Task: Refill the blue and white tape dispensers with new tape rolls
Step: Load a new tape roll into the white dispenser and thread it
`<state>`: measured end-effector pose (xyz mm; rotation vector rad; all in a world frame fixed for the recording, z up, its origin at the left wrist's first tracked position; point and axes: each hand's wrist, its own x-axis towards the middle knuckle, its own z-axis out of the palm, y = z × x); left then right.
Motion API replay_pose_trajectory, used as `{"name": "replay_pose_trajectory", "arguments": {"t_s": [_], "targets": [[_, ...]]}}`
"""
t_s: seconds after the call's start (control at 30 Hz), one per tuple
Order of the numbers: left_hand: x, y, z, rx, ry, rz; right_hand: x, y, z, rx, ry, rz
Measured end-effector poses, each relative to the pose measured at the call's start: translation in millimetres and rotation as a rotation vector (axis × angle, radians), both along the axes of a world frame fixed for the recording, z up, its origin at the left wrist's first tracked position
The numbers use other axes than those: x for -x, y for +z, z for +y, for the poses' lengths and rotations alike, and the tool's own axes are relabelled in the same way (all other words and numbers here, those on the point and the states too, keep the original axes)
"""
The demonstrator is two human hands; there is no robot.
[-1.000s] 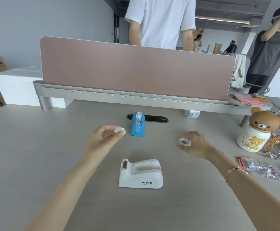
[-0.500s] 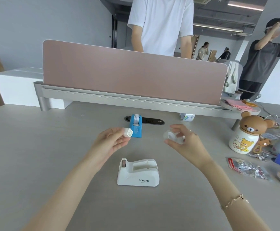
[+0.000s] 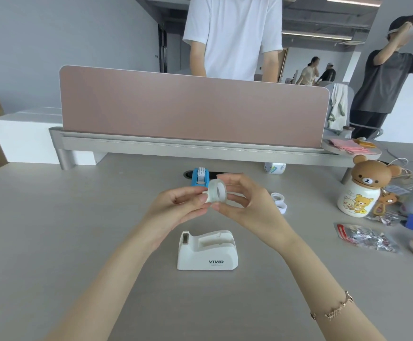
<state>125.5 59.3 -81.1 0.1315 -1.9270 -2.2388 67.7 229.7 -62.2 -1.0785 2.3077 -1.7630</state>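
My two hands meet above the desk over the white tape dispenser (image 3: 207,251), whose roll slot is bare. My right hand (image 3: 247,207) pinches a clear tape roll (image 3: 217,190) by its rim. My left hand (image 3: 176,205) holds a small white hub piece (image 3: 206,196) pressed against the roll's left side. The blue tape dispenser (image 3: 200,177) stands farther back with a white roll in it, partly hidden by the held roll. Two more small tape rolls (image 3: 279,201) lie on the desk right of my right hand.
A pink divider panel (image 3: 193,107) runs across the back of the desk. A bear-lidded jar (image 3: 361,190), a foil packet (image 3: 365,237) and other clutter fill the right side. One person stands behind the panel, others farther back at right.
My hands came together: the right brought the tape roll leftward and the left brought the white hub up to it. They were apart a second ago.
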Motion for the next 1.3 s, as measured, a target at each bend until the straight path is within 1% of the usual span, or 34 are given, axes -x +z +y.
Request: {"name": "replay_pose_trajectory", "arguments": {"t_s": [0.17,0.27,0.33,0.4,0.47,0.53,0.77,0.9,1.1,1.2,1.3], "targets": [[-1,4,1,-0.059,-0.039,0.037,-2,5,4,-0.02,0.026,0.033],[-2,6,2,-0.056,-0.056,0.041,-2,5,5,-0.032,0.023,0.045],[-3,6,1,-0.029,-0.066,0.036,-2,4,5,-0.033,0.024,0.043],[-4,6,-1,0.038,-0.058,0.02,-1,2,6,-0.039,0.035,0.033],[-5,5,-3,0.107,-0.023,-0.005,0,-2,7,-0.053,0.045,0.023],[-4,4,-4,0.126,0.014,-0.026,2,-4,9,-0.065,0.047,0.016],[-3,3,2,0.096,0.023,-0.035,7,-5,12,-0.058,0.051,0.012],[-3,2,2,0.061,0.015,-0.032,7,-7,11,-0.077,0.018,0.058],[-3,0,1,0.061,0.008,-0.033,6,-8,10,-0.093,-0.007,0.1],[-3,-1,0,0.059,-0.013,-0.029,6,-7,10,-0.108,-0.008,0.121],[-2,-1,0,0.013,-0.054,-0.03,5,-7,10,-0.115,-0.003,0.135]]}}
